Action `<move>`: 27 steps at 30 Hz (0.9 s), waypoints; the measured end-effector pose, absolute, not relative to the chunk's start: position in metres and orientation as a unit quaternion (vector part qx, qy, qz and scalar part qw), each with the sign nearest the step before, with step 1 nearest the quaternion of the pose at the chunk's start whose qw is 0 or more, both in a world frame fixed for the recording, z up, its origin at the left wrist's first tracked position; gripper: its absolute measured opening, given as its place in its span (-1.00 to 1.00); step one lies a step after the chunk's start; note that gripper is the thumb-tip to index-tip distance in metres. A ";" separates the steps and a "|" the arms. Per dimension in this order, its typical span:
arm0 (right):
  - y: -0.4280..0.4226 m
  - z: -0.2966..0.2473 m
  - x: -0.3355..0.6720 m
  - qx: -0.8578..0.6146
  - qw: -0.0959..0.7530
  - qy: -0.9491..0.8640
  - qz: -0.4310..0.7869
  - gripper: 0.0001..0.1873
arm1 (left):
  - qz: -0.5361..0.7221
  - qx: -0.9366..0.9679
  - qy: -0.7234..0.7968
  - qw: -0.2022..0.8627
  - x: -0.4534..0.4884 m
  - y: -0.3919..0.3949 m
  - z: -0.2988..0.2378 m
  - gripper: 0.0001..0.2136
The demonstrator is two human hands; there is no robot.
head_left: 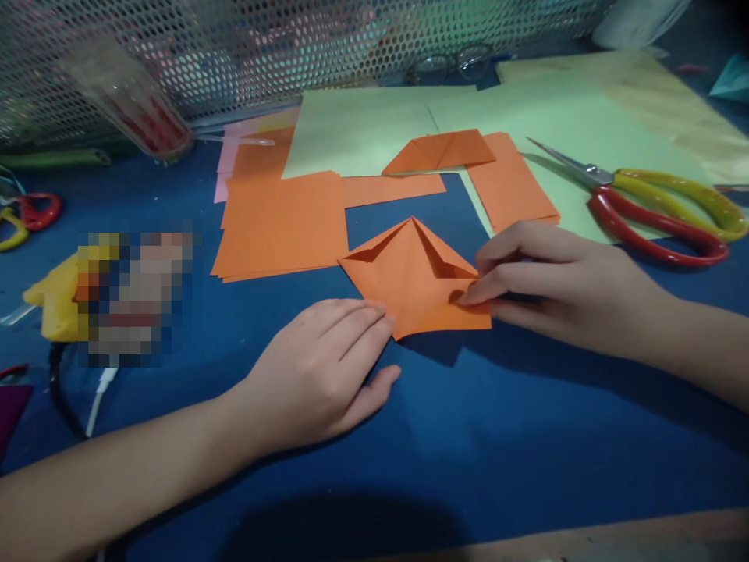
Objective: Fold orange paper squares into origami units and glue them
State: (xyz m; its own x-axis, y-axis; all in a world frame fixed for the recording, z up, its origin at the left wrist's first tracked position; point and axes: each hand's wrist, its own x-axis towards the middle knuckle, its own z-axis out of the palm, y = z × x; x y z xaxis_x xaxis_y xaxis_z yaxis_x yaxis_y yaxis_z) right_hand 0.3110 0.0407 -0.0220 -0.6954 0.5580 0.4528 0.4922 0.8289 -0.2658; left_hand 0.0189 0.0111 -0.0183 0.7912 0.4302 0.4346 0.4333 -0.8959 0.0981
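Left hand [324, 371], thumb spread, touches folded orange paper [413, 293] (right grip [553, 281] pinches its edge).

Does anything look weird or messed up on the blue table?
Nothing looks spilled. The orange stack left of the folded paper is a bit askew, its edges not lined up. A blocky blur farther left hides some details.

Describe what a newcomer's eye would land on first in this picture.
Probably the bright orange folded paper near the middle of the blue table, with the left hand and right hand touching its opposite sides. Next, likely the scissors with one red and one yellow handle, lying open at the right, beyond the right hand.
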 end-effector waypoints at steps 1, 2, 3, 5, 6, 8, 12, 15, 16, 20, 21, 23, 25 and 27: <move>0.043 -0.021 0.314 -0.272 0.263 -0.924 0.062 -0.81 | -0.227 -0.948 -0.223 0.005 0.019 0.011 -0.018 -0.74; 0.044 -0.021 0.316 -0.259 0.255 -0.929 0.066 -0.81 | -0.225 -0.950 -0.218 0.006 0.019 0.011 -0.018 -0.75; 0.046 -0.020 0.318 -0.247 0.252 -0.933 0.068 -0.81 | -0.223 -0.951 -0.214 0.005 0.019 0.011 -0.018 -0.75; 0.049 -0.018 0.320 -0.222 0.234 -0.943 0.083 -0.85 | -0.220 -0.954 -0.205 -0.001 0.019 0.011 -0.018 -0.76; 0.049 -0.016 0.320 -0.208 0.227 -0.947 0.091 -0.85 | -0.221 -0.955 -0.200 -0.001 0.019 0.011 -0.019 -0.76; 0.049 -0.014 0.317 -0.176 0.215 -0.954 0.111 -0.80 | -0.224 -0.957 -0.186 0.004 0.018 0.011 -0.020 -0.75; 0.045 -0.013 0.314 -0.155 0.202 -0.956 0.144 -0.75 | -0.221 -0.961 -0.164 0.018 0.019 0.012 -0.022 -0.76; 0.043 -0.014 0.315 -0.164 0.203 -0.952 0.159 -0.80 | -0.208 -0.965 -0.158 0.026 0.020 0.012 -0.021 -0.76; 0.044 -0.015 0.315 -0.167 0.201 -0.951 0.165 -0.80 | -0.206 -0.966 -0.155 0.028 0.021 0.012 -0.021 -0.76; 0.045 -0.014 0.316 -0.185 0.202 -0.941 0.199 -0.82 | -0.203 -0.969 -0.138 0.030 0.020 0.010 -0.018 -0.75; 0.046 -0.014 0.315 -0.196 0.209 -0.936 0.206 -0.84 | -0.201 -0.970 -0.134 0.028 0.019 0.009 -0.017 -0.74; 0.045 -0.013 0.313 -0.231 0.217 -0.922 0.221 -0.88 | -0.193 -0.972 -0.129 0.022 0.018 0.009 -0.015 -0.71; 0.043 -0.012 0.311 -0.283 0.208 -0.905 0.240 -0.81 | -0.186 -0.974 -0.128 0.019 0.018 0.009 -0.015 -0.69; 0.041 -0.012 0.309 -0.330 0.193 -0.885 0.265 -0.71 | -0.188 -0.974 -0.128 0.021 0.017 0.010 -0.017 -0.68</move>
